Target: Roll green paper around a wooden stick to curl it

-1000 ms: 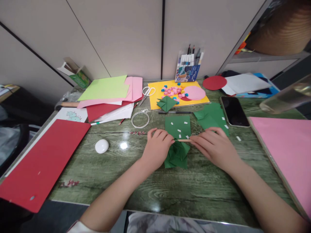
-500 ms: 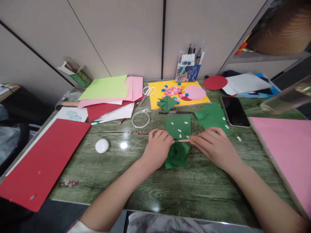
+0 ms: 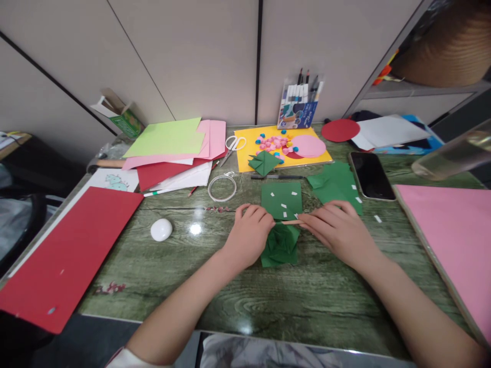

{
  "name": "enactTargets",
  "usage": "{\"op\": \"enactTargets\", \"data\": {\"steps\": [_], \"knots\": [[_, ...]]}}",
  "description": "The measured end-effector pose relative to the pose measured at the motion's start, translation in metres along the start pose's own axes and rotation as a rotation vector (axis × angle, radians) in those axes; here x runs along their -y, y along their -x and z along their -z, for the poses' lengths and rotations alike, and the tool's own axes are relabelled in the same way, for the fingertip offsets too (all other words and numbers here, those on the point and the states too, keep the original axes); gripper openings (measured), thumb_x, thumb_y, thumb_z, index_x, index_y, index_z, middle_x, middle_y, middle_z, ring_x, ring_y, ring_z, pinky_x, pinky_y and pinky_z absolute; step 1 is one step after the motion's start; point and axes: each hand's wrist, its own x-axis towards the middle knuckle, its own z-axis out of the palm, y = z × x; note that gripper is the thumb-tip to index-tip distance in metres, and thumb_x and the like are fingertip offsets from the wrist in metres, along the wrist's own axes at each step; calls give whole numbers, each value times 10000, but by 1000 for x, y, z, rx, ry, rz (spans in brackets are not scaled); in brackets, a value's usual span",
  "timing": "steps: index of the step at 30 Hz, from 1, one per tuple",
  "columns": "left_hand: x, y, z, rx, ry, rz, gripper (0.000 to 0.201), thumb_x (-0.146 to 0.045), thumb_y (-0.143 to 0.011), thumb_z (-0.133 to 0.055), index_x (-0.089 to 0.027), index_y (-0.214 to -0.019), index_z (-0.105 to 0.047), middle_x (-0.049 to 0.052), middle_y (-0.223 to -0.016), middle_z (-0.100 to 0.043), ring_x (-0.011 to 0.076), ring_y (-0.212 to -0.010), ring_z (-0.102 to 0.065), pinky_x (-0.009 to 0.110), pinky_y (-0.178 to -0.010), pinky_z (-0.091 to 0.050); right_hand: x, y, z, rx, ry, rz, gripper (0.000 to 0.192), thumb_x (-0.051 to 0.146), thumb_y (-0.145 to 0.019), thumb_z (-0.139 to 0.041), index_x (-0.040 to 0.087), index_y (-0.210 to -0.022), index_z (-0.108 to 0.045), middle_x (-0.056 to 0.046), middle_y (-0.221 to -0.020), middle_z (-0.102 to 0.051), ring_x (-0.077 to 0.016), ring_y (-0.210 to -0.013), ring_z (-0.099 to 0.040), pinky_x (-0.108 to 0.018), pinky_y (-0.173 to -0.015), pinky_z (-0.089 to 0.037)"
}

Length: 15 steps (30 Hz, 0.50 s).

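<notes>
My right hand (image 3: 337, 230) is closed on a thin, pale wooden-looking stick (image 3: 290, 222) that points left. My left hand (image 3: 249, 232) pinches the top edge of a crumpled, folded green paper (image 3: 283, 245) lying on the table, at the stick's tip. The exact spot of contact is hidden by the left fingers. Just beyond both hands lies a flat green paper square (image 3: 278, 197) with several small white scraps on it. More green paper (image 3: 337, 184) sits past the right hand, and a folded green paper piece (image 3: 264, 163) rests farther back.
A white egg-shaped object (image 3: 161, 230), a wire coil (image 3: 222, 188) and scissors (image 3: 232, 145) lie left of centre. Pink and blue paper balls sit on a yellow sheet (image 3: 245, 135). A phone (image 3: 371, 176) and pink paper (image 3: 452, 235) are at right; red card (image 3: 72, 255) is at left.
</notes>
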Motion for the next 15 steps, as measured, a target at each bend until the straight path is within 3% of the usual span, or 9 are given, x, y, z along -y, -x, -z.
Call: {"op": "enactTargets", "data": {"steps": [5,9,12,15], "knots": [[4,-3,1,67,128,52,258,-260,-931,-305,-174,-839,-530,46,-864,-593,183,-867,-507,354,-821,-377,-12,1,3,-43,23,-27,186,246,-859,-533,223,-1036,-589,-25,-854,-654,-166,-780,-521,-331,-772,-333],[10,-6,4,76,381,143,230,-287,-913,-345,-184,-799,-515,33,-801,-584,170,-782,-527,295,-706,-405,-24,5,4,-116,-7,-212,134,262,-849,-546,218,-970,-583,-28,-866,-648,-184,-813,-535,-350,-801,-334],[13,-6,4,73,566,183,202,-306,-890,-385,-191,-800,-523,14,-781,-586,161,-742,-534,277,-671,-396,-21,7,-4,-226,-291,-551,149,328,-873,-486,217,-953,-544,-28,-839,-605,-183,-795,-528,-324,-737,-366],[18,-7,2,67,779,261,174,-331,-857,-445,-193,-820,-547,-6,-760,-591,151,-730,-537,269,-691,-389,-7,3,-15,-156,-768,-805,214,421,-878,-422,229,-952,-479,20,-708,-483,-143,-630,-450,-272,-589,-350]]}}
